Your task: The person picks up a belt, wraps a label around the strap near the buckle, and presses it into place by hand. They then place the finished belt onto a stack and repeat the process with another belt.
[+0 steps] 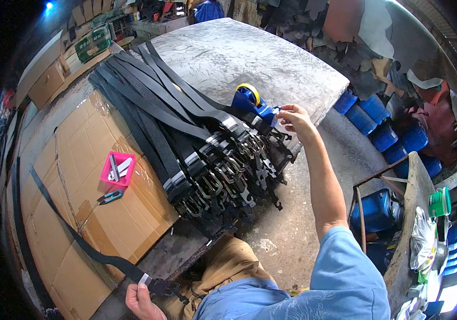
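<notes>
Ideally, leave the belt pile at 11 o'clock undisturbed and let the single belt at 8 o'clock lie untwisted. Steady the tape dispenser at 1 o'clock; your right hand meets its tip, grip unclear. Your left hand, at 7 o'clock, pinches the belt's end beside a white band: hold that square.

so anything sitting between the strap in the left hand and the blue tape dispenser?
Yes: the heap of black straps lies between the held strap in the left hand and the tape dispenser. Nothing visible separates the right hand from the dispenser.
</notes>
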A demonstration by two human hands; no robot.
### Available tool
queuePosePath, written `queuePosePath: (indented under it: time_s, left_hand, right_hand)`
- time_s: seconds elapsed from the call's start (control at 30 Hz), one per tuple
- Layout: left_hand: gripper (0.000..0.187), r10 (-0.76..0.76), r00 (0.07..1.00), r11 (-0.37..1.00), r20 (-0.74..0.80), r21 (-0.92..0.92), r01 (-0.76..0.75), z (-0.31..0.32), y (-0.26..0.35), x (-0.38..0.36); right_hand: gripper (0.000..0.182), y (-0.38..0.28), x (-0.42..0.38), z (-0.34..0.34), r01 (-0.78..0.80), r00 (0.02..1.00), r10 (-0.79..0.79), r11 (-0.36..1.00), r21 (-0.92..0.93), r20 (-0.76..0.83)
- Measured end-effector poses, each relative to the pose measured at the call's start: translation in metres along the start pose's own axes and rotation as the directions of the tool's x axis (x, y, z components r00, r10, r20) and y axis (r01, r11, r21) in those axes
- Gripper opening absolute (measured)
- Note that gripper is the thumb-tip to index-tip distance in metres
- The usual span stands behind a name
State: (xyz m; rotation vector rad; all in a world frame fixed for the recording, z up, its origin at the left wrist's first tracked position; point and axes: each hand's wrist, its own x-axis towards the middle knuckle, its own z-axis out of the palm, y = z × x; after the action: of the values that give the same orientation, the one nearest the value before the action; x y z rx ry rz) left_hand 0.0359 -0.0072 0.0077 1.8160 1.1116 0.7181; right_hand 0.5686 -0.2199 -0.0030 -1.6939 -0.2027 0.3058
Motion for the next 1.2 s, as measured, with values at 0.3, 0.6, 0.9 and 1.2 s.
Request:
queuePosePath:
  time_s: [0.3,0.6,0.9,1.2]
  left_hand:
    - [0.03,-0.027,1.0,0.999,0.003,-0.018,0.027,0.0,0.005,0.0]
    - [0.029,-0.079,0.997,0.944,0.005,-0.32,0.077,0.0,-0.042,0.001]
    - [0.03,0.016,1.0,1.0,0.011,0.007,-0.016,-0.004,0.015,0.001]
    - [0.031,-0.101,0.995,0.941,-0.01,-0.327,0.092,-0.002,-0.038,-0.001]
  right_hand:
    - [0.029,0.0,0.002,-0.001,0.031,0.999,-0.032,0.997,-0.075,-0.013]
    - [0.034,0.001,0.001,-0.003,0.008,1.0,-0.006,0.995,-0.102,0.017]
    - [0.039,0.003,0.0,0.006,0.07,0.997,-0.077,0.977,-0.2,-0.028]
    - [0.032,0.016,-0.001,0.008,0.123,0.918,-0.322,0.784,-0.608,-0.23]
